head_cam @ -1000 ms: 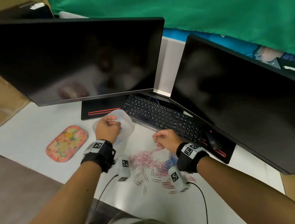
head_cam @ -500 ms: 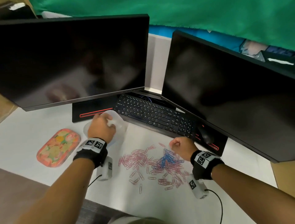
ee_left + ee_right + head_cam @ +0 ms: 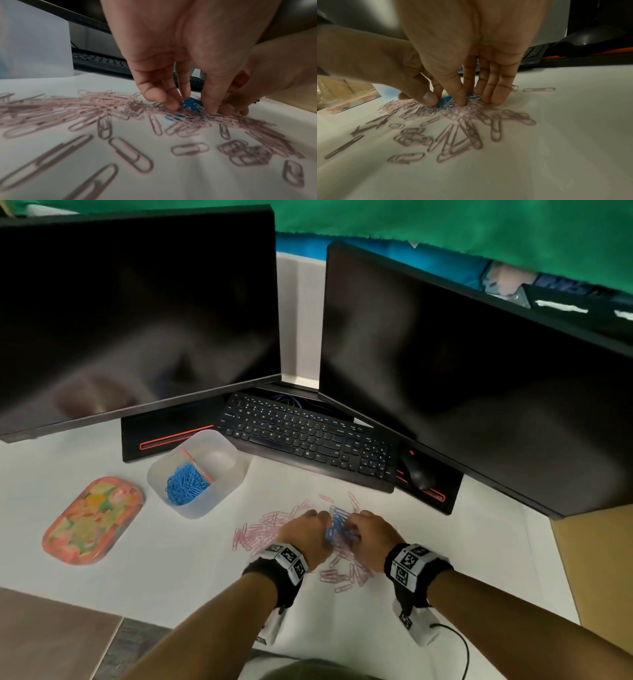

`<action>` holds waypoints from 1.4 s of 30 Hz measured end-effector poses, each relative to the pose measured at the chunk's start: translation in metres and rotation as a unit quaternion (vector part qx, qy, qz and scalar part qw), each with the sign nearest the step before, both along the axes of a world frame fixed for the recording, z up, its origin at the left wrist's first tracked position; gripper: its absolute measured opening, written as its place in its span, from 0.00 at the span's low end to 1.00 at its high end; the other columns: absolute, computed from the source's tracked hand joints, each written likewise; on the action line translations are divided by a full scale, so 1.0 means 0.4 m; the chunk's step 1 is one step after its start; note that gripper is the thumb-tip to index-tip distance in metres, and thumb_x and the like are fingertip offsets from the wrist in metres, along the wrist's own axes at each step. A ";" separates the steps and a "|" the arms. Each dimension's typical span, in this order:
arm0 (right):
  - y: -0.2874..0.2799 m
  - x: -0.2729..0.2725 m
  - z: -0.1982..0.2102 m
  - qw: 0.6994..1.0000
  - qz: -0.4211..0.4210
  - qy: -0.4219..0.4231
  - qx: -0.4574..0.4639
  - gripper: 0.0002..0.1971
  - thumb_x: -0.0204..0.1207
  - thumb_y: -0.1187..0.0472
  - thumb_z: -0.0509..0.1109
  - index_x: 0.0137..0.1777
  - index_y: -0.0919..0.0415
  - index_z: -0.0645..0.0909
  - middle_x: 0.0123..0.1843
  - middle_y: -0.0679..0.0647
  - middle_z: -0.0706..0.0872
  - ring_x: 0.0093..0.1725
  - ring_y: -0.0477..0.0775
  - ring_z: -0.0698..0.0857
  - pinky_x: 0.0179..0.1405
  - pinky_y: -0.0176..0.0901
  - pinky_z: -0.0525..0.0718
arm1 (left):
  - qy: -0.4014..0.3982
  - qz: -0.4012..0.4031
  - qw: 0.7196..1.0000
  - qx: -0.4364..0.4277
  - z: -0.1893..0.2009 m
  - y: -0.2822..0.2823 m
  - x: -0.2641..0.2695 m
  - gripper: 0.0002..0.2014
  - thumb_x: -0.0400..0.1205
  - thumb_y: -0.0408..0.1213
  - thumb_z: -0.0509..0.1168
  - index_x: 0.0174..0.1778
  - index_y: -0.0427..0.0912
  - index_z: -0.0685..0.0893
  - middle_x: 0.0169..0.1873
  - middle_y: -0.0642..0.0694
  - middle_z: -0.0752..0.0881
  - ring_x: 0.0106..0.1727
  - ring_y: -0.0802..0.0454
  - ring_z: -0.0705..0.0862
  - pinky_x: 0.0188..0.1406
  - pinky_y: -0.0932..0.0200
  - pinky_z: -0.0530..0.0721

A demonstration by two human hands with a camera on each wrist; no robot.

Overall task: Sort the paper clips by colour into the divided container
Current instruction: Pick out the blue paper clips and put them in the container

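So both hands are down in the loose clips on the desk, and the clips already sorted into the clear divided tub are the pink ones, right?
Not quite: the clips already in the divided container are blue clips, not pink, as the head view shows. The rest holds: the left hand and right hand are both down in the loose pile, and the pink clips lie on the desk.

White desk (image 3: 102,570) under soft, even light. Two dark, switched-off monitors: left monitor (image 3: 137,313) and right monitor (image 3: 479,378), angled toward each other, a pale wall panel (image 3: 298,316) between them. Black keyboard (image 3: 301,436) at their feet, black mouse (image 3: 416,470) just beside its right end. Green cloth (image 3: 445,220) hanging across the top, blue surface (image 3: 394,254) below it. Brown cardboard (image 3: 599,570) at the desk's right edge.
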State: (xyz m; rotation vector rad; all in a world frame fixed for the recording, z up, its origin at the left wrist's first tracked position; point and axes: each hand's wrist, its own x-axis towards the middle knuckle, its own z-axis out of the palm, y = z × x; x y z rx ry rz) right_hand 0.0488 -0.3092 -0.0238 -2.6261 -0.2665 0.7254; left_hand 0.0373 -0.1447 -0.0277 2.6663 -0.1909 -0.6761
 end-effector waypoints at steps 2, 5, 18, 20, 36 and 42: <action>-0.003 -0.011 -0.009 1.000 0.006 -0.001 0.019 0.12 0.74 0.60 0.71 0.57 0.53 0.80 0.56 0.51 0.82 0.55 0.53 0.83 0.55 0.43 0.84 | 0.005 -0.005 1.000 0.018 -0.009 -0.001 -0.002 0.15 0.78 0.42 0.63 0.60 0.45 0.77 0.55 0.45 0.81 0.53 0.41 0.85 0.48 0.51 0.83; -0.017 -0.017 -0.016 1.000 0.015 -0.005 0.023 0.06 0.74 0.60 0.71 0.50 0.53 0.81 0.51 0.49 0.82 0.52 0.52 0.83 0.52 0.44 0.84 | 0.009 0.002 1.000 0.017 -0.014 0.018 0.000 0.10 0.77 0.38 0.63 0.55 0.47 0.81 0.54 0.46 0.82 0.53 0.42 0.84 0.50 0.53 0.83; 0.020 0.019 -0.003 0.999 -0.009 -0.046 -0.003 0.07 0.76 0.55 0.69 0.51 0.56 0.83 0.49 0.51 0.86 0.48 0.54 0.84 0.49 0.43 0.84 | -0.032 0.045 0.998 0.004 -0.015 0.034 0.014 0.07 0.79 0.43 0.63 0.51 0.47 0.79 0.49 0.48 0.83 0.49 0.45 0.84 0.50 0.50 0.86; 0.041 0.031 -0.004 0.998 -0.014 -0.051 -0.023 0.07 0.77 0.55 0.68 0.50 0.58 0.83 0.49 0.53 0.86 0.49 0.57 0.84 0.49 0.45 0.85 | -0.039 0.052 0.998 0.014 -0.014 0.013 0.029 0.10 0.81 0.44 0.62 0.54 0.43 0.80 0.51 0.45 0.83 0.51 0.44 0.84 0.50 0.50 0.85; 0.030 0.067 -0.005 0.988 -0.119 0.009 0.095 0.07 0.73 0.64 0.67 0.37 0.54 0.84 0.41 0.50 0.88 0.42 0.51 0.85 0.43 0.40 0.84 | 0.003 0.062 0.997 0.039 -0.002 0.025 0.063 0.10 0.78 0.34 0.59 0.53 0.41 0.81 0.53 0.42 0.83 0.53 0.42 0.84 0.50 0.53 0.84; -0.013 0.093 0.000 0.939 -0.212 0.136 0.235 0.11 0.75 0.72 0.67 0.53 0.58 0.80 0.34 0.56 0.85 0.31 0.51 0.85 0.39 0.44 0.86 | 0.015 0.120 0.988 -0.100 -0.014 0.049 0.056 0.12 0.81 0.32 0.56 0.57 0.45 0.80 0.48 0.41 0.87 0.48 0.43 0.85 0.45 0.56 0.82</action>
